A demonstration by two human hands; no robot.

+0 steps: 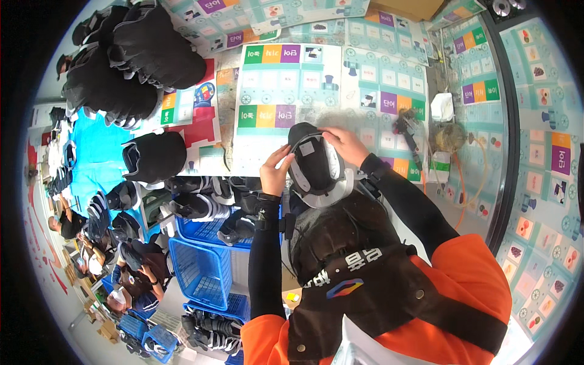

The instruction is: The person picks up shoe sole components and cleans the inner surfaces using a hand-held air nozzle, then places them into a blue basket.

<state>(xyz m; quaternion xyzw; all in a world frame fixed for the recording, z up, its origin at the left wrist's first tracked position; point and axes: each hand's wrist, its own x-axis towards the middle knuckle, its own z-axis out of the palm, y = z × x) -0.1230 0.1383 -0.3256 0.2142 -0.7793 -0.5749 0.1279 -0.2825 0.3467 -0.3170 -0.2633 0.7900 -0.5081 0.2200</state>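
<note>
A black cap [316,164] is held with its hollow inside facing up, in front of my chest at the table's near edge. Pale grey bands line its inner rim, a small white label sits inside, and a light grey brim curves toward my apron. My left hand [275,171] pinches the cap's left edge between thumb and fingers. At the upper right edge, my right hand [344,146] grips the rim with its thumb and fingers. Another black cap [154,157] lies further left, near the table's corner.
Tall stacks of black caps [155,48] rise at the far left. Blue baskets [201,274] with more caps stand below the table [261,146], which is covered in printed sheets. To the right are a dark handheld tool [409,137] and an orange hose [462,182]. Several people work at lower left.
</note>
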